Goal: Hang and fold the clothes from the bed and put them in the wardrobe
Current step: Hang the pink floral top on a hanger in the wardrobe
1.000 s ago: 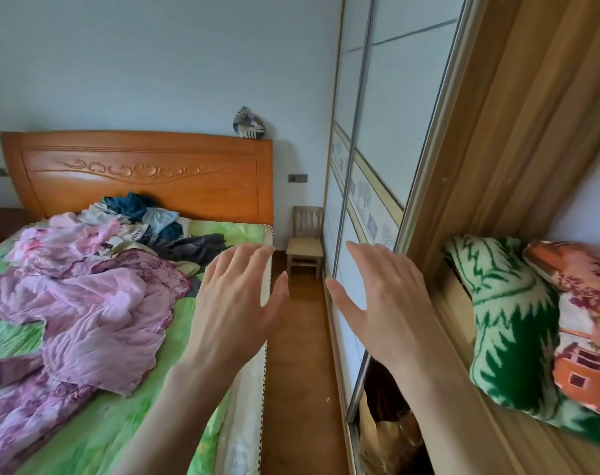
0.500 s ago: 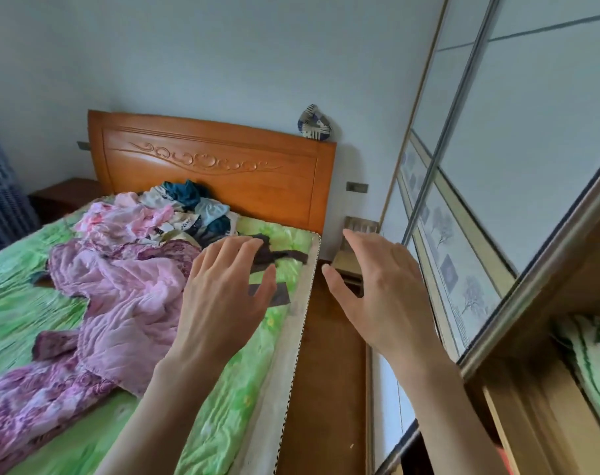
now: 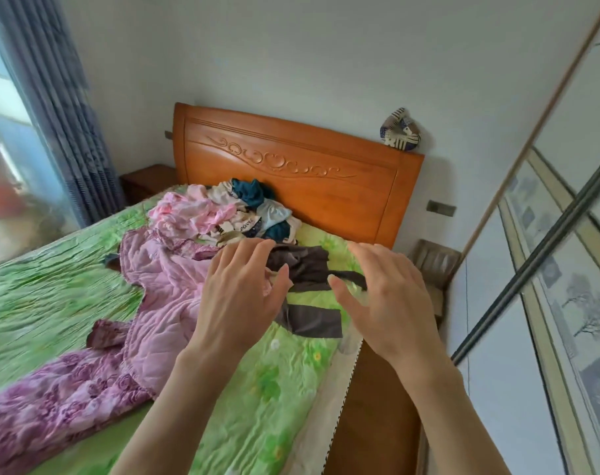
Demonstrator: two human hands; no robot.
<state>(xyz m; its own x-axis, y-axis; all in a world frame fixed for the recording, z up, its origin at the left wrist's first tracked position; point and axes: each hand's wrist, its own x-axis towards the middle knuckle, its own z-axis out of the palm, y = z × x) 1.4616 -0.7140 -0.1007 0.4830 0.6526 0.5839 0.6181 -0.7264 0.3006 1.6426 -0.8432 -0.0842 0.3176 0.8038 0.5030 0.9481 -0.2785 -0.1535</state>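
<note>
Left hand (image 3: 240,299) & right hand (image 3: 387,303) above bed (image 3: 257,389), both grips released, nr dark garment (image 3: 308,265)

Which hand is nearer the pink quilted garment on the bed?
Left. The left hand hovers open partly over the pink quilted garment, overlapping its right edge in view. The right hand is open farther right, over the bed's edge beside the dark brown garment.
</note>
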